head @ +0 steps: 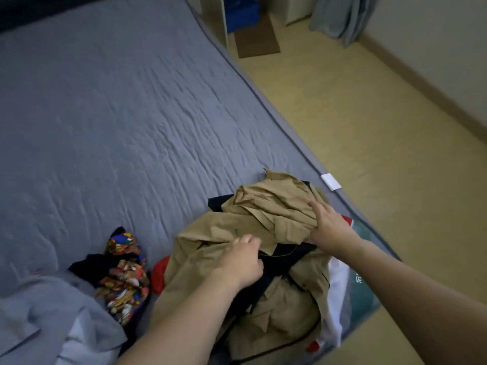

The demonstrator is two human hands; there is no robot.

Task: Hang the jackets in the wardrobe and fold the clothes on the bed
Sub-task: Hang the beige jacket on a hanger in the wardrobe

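Fingers of the left hand [243,262] are curled tight into a fold of the tan jacket [266,222], pinching cloth at the near left of the heap. Fingers of the right hand [329,227] lie straight and spread, pressing flat on the jacket's far right part without gripping.

The jacket sits crumpled on the near right corner of the bed [105,114], close to the mattress edge, over a dark garment [279,262] that shows between the two hands. Its long axis appears to run from near to far, though the bunching makes this uncertain.

Both hands are on the jacket. The left holds the only grip, so a lift would likely start there, up and toward the near side.

A patterned cloth [123,275] lies just left of the heap, apart from both hands.
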